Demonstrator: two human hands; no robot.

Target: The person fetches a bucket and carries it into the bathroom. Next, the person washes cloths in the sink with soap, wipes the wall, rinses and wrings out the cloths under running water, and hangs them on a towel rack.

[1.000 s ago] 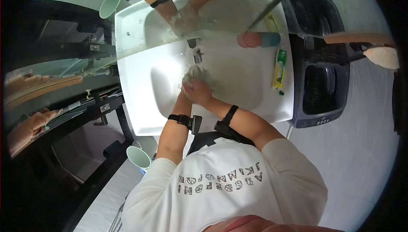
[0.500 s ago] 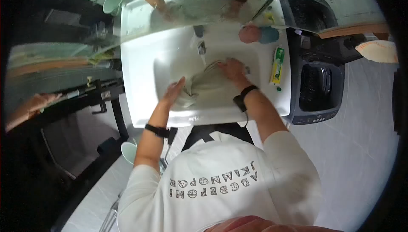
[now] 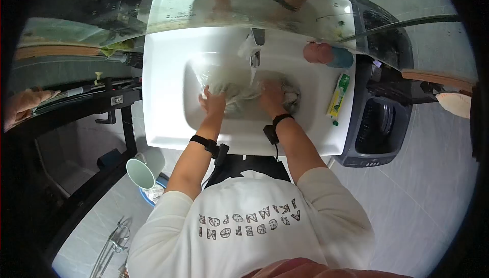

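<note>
A wet, pale grey-green cloth point(image 3: 238, 93) lies bunched and stretched across the basin of the white sink point(image 3: 165, 125). My left hand point(image 3: 214, 102) curls at the cloth's left end, its fingers slightly spaced and bent around the fabric. At the right end, my right hand point(image 3: 272, 94) presses down with closed fingers on the cloth, which bulges out beyond it. My right fingertips are partly hidden by the hand and cloth. Between the hands, water runs from the chrome faucet point(image 3: 255, 58) onto the fabric.
On the sink's right rim lie a green-and-yellow tube point(image 3: 338, 97), a pink cup point(image 3: 317, 53) and a blue cup point(image 3: 340, 58). A dark washing machine point(image 3: 379, 125) stands at right. A mirror borders the sink's back. A pale green bucket point(image 3: 141, 172) is at lower left.
My right hand has moved lower in the basin, and the cloth now bunches to its right. My left hand has turned inward onto the cloth. Water splashes at the left; the view has shifted.
</note>
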